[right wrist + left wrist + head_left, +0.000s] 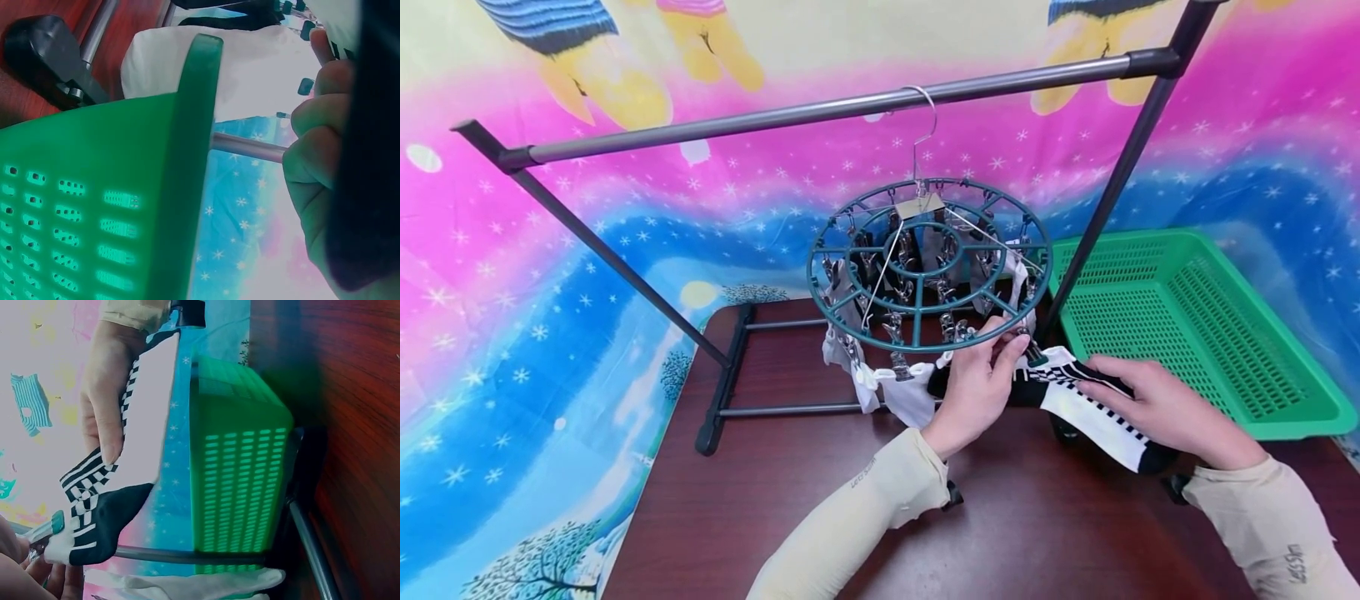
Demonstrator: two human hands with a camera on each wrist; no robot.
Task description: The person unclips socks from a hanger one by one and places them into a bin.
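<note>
A round green clip hanger (917,348) hangs by its wire hook, with metal clips around its rings. At its front right my left hand (977,387) pinches a metal clip (42,534) with a green tip, at the white cuff edge of a sock. That sock (1093,421) is white and black with a checkered band. Gripping it along its length, my right hand (1157,408) keeps it slanting down to the right. In the right wrist view the curled fingers (319,144) show, while most of the sock is hidden. White socks (910,400) hang from other clips.
A grey metal rack (722,127) with dark posts carries the hanger over a reddish-brown table (760,517). A green perforated basket (1292,333) stands at the right, behind the right hand. A printed cloth (625,400) covers the background.
</note>
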